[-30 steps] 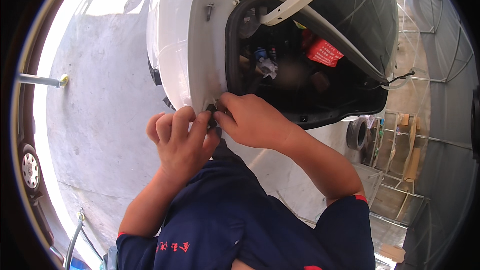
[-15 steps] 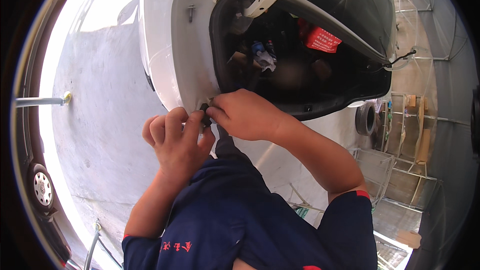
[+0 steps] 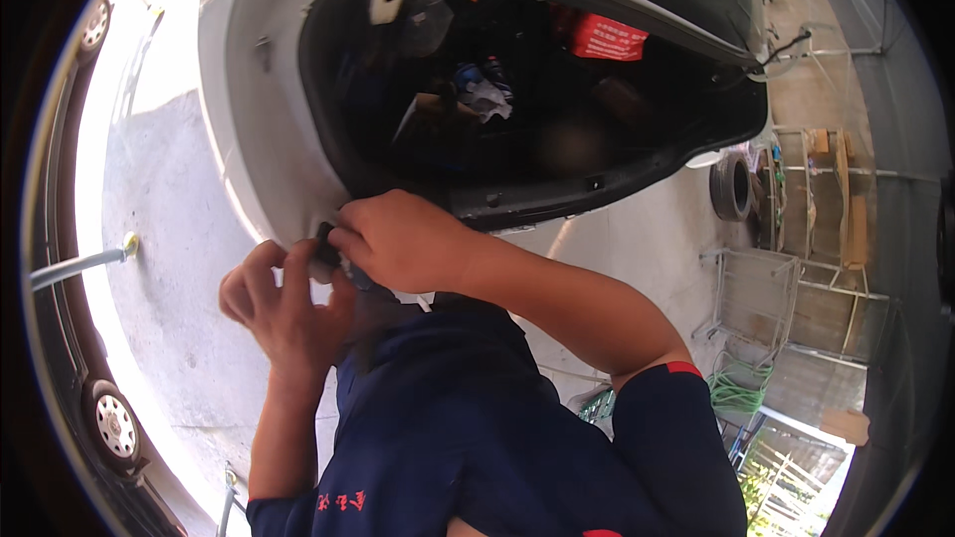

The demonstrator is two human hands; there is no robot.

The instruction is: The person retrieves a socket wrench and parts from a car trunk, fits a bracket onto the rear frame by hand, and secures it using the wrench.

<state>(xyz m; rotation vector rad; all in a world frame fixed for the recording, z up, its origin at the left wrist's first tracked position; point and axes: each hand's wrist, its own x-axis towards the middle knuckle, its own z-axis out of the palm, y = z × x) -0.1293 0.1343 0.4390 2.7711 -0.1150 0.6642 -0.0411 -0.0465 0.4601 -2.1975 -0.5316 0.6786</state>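
Note:
Both my hands work at the lower left corner of a white car's trunk opening (image 3: 254, 129). Between them is a small dark piece (image 3: 324, 239), its kind too small to make out. My left hand (image 3: 284, 298) pinches it from the left with thumb and forefinger, the other fingers curled. From the right, my right hand (image 3: 403, 239) is closed, its thumb and finger against the piece and near the painted edge. What lies inside its fist is hidden.
In the dark trunk (image 3: 477, 164) lie a red printed package (image 3: 609, 38), a crumpled pale wrapper (image 3: 487, 99) and a clear plastic bag (image 3: 426, 20). A tire (image 3: 731, 187), metal racks (image 3: 806, 199) and a green hose (image 3: 741, 383) stand right. Another car's wheel (image 3: 114, 426) shows left.
The car and trunk have shifted left in view, and both hands now appear further left and a little lower. They still grip the small dark piece together.

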